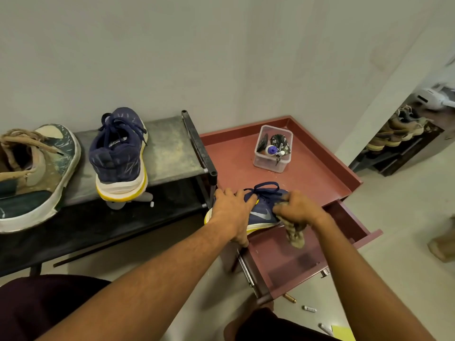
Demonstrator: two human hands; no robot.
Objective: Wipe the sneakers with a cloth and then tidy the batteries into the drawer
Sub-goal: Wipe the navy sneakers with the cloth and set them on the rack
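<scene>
Head view: left hand (230,214) clasps the navy sneaker (262,212) on the cabinet top (320,173), right hand (299,209) pinching a cloth (295,236) against it.

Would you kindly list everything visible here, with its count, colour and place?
held sneaker: one, navy with yellow-edged sole, on the cabinet top
second navy sneaker: one, navy, on the shoe rack, heel towards the camera
worn sneaker: one, tan and green, rack's left end
cloth: one, beige, against the held sneaker
shoe rack: one, dark frame, against the wall
cabinet: one, red-brown, right of the rack
drawer: one, red-brown, pulled open
plastic box: one, clear, cabinet top, small items inside
batteries: two seen, gold and white, floor by the drawer
left hand: one, grips the held sneaker
right hand: one, grips the cloth
</scene>
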